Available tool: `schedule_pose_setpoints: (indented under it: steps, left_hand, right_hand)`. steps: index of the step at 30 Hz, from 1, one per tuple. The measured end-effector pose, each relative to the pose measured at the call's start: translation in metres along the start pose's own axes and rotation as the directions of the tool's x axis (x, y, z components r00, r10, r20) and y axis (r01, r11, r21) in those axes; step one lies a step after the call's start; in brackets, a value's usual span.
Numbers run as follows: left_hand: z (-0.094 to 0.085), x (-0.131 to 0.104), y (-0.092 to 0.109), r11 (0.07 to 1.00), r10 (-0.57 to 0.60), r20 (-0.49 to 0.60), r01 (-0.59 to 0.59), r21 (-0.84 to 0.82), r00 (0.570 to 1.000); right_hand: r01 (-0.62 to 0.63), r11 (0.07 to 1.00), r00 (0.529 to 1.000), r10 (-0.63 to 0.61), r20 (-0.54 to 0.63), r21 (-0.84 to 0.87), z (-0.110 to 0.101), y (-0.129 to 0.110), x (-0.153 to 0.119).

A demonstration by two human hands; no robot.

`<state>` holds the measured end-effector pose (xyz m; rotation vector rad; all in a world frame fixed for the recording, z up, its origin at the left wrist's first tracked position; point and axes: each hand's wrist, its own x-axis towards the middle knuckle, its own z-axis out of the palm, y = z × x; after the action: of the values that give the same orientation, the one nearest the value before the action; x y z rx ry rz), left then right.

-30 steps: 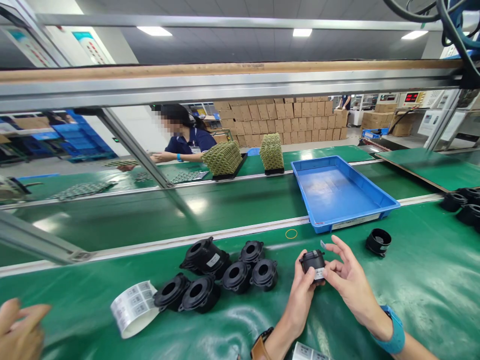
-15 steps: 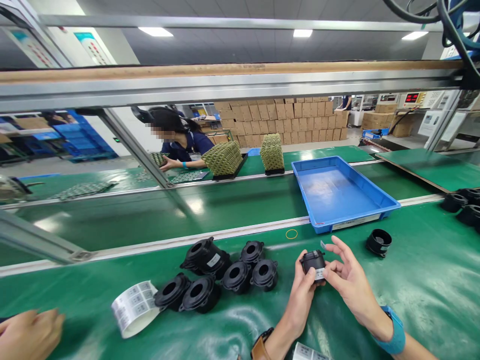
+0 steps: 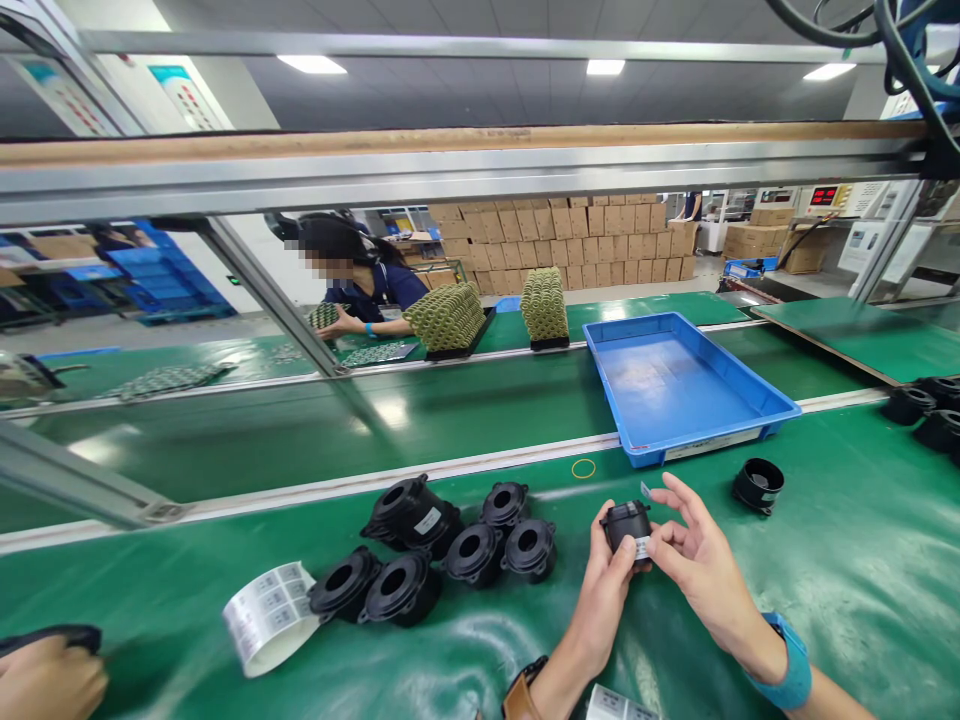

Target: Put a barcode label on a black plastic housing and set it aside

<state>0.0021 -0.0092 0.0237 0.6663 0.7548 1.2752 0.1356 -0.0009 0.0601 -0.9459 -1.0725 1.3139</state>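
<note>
Black plastic housing held up just above the green mat, between both hands, near the front edge of the blue tray. Left hand wraps it from below-left, fingers curled closed around the body, thumb on the near side. Right hand pinches the right side with thumb and forefinger; the other fingers are spread loose. Small white label on the housing's lower right face, under the right thumb. Another tiny label scrap sits at the right fingertips. Housing is short and round, so its long axis is hard to call; its axis looks roughly upright, tilted slightly away from the camera, flat top facing up. Exact facing of the open end can't be told.

Cluster of six similar black housings lies on the mat to the left, well apart from the hands, open ends mostly up. Label roll lies just beside the cluster's left end. One lone black housing sits right of the hands, near the tray corner. Yellow rubber band lies on the mat near the rail. More black parts at far right. Another person's hand at bottom left holds something dark. A co-worker works across the belt beside stacks of green boards.
</note>
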Motion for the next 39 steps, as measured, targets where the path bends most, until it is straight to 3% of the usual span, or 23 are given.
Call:
schedule_pose_setpoints:
  steps: [9,18,27,34,39]
  left_hand:
    - [-0.003,0.001,-0.002,0.997,0.020,-0.013,-0.019,0.076,1.000]
    - [-0.004,0.002,-0.004,0.993,0.086,-0.110,-0.076,0.095,0.990]
    - [0.002,0.002,-0.005,0.991,0.039,-0.075,-0.048,-0.126,0.996]
    - [0.004,-0.001,-0.003,0.991,0.041,-0.063,-0.049,-0.122,0.997]
    - [0.003,-0.001,0.000,0.992,0.041,-0.069,-0.049,-0.115,0.997]
  right_hand:
    - [0.022,0.998,1.000,-0.023,-0.015,-0.064,-0.001,0.002,0.000]
    - [0.188,0.887,0.957,-0.262,-0.123,-0.422,-0.005,0.002,-0.003]
    - [0.225,0.893,0.968,-0.250,-0.015,-0.389,0.002,0.015,-0.006]
    - [0.228,0.892,0.961,-0.271,-0.057,-0.389,0.000,0.006,-0.008]
    - [0.245,0.897,0.962,-0.271,-0.019,-0.368,0.001,0.003,-0.012]
